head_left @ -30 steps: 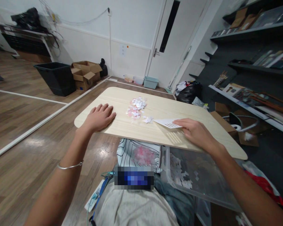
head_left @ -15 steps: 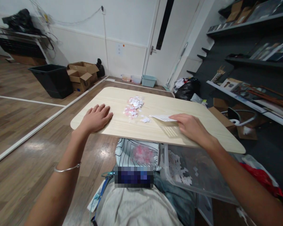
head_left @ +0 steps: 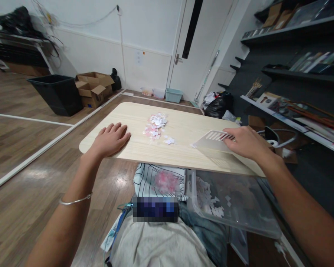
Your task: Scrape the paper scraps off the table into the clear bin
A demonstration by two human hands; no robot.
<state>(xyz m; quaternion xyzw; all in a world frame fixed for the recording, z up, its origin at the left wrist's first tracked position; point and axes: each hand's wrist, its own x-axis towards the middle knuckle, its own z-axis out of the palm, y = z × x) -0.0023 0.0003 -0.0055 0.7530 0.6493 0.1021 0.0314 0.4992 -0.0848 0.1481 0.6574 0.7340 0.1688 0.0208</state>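
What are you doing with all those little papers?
A person's left hand lies flat on the table. The right hand holds a white slotted scraper, tilted with its edge on the table. A pile of pink and white paper bits lies between the hands. A clear bin below the table edge holds more.

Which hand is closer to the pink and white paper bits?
Left. The left hand lies flat on the pale wooden table, left of the pile of pink and white paper bits; the right hand is farther right, holding a white slotted card.
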